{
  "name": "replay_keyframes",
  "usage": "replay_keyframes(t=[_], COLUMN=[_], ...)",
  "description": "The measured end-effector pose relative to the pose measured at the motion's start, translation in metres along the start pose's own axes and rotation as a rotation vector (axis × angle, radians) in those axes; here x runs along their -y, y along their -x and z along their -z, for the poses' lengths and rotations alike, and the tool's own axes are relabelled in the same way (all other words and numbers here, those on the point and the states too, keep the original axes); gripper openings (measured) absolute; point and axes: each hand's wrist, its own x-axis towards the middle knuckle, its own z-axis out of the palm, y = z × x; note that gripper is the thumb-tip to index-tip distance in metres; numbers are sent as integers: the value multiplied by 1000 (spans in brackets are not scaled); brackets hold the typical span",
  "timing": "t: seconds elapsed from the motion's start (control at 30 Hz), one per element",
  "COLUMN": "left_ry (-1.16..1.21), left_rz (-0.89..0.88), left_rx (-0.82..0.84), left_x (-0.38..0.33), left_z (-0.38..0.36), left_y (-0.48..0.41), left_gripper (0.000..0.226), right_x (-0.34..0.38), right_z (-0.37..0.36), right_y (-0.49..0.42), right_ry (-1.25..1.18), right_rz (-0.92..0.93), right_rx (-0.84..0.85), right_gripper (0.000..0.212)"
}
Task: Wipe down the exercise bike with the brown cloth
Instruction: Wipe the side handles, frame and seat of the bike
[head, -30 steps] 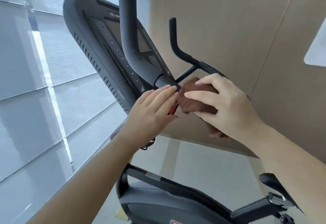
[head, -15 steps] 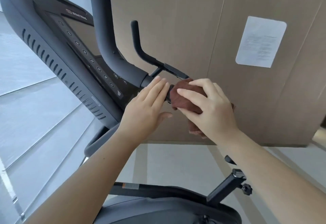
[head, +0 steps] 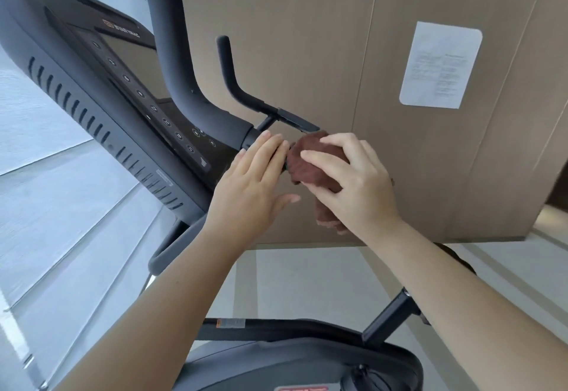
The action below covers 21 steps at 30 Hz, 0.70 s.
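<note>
View now farther right; brown cloth (head: 305, 172) under R fingers (head: 322, 158)

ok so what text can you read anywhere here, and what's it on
Brand mark on the screen panel: too blurred to read.
Sheet of paper on the wall: print too small to read.
Sticker on the lower bar: too small to read.
Nothing reads clearly.

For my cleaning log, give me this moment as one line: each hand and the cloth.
right hand: grips brown cloth at handlebar junction | left hand: straight fingers rest on handlebar base | step: wiping
</note>
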Motion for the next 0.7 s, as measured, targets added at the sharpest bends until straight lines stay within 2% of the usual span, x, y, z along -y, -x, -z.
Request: replay_keyframes(t=[0.07, 0.2, 0.3, 0.4, 0.5, 0.7], left_ry=[-17, -19, -65, -63, -26, -56], left_rz=[43, 96, 107, 147, 165, 189], left_rx=[23, 69, 101, 111, 128, 170], left_x=[-6, -16, -25, -33, -35, -41], left_z=[2, 14, 23, 28, 29, 30], left_y=[-1, -3, -14, -30, -38, -44], left_gripper=[73, 77, 86, 93, 93, 87], right_x=[-22, -49, -43, -39, -59, -110], right_z=[13, 35, 30, 23, 25, 27], right_y=[18, 44, 19, -10, 2, 24], right_ry=[-51, -233, -341, -380, -505, -693], right_rz=[42, -123, -192, -151, -83, -180], right_rx=[37, 62, 106, 207, 231, 246], right_gripper=[27, 28, 29, 31, 32, 29])
